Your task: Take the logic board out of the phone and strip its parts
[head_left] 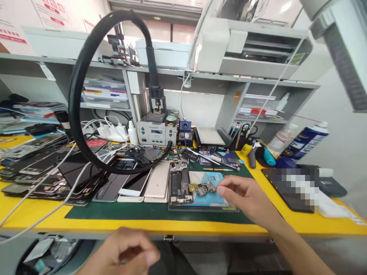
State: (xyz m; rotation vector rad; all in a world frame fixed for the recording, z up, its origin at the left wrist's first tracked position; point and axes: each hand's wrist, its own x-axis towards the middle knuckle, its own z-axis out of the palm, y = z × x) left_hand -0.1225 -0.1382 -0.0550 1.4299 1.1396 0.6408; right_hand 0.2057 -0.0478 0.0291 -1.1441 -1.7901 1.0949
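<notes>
A small circuit board (pixel 207 188) lies over a blue pad (pixel 200 198) on the green mat. At its right end, the thumb and fingers of my right hand (pixel 243 196) come together in a pinch on its edge. Just left of the board is an opened phone (pixel 180 183) with its battery and inner parts showing. My left hand (pixel 129 250) is in front of the table edge, low in the view and slightly blurred. Its fingers curl in towards the thumb, and whatever they may hold is hidden.
A thick black hose (pixel 75 95) loops up from the hot-air station (pixel 157 131). Several phones (pixel 156 181) lie left of the opened one, beside stacked phone parts (pixel 43 164). White cables (pixel 61 200) cross the left side. A black tablet-like slab (pixel 275 187) lies right.
</notes>
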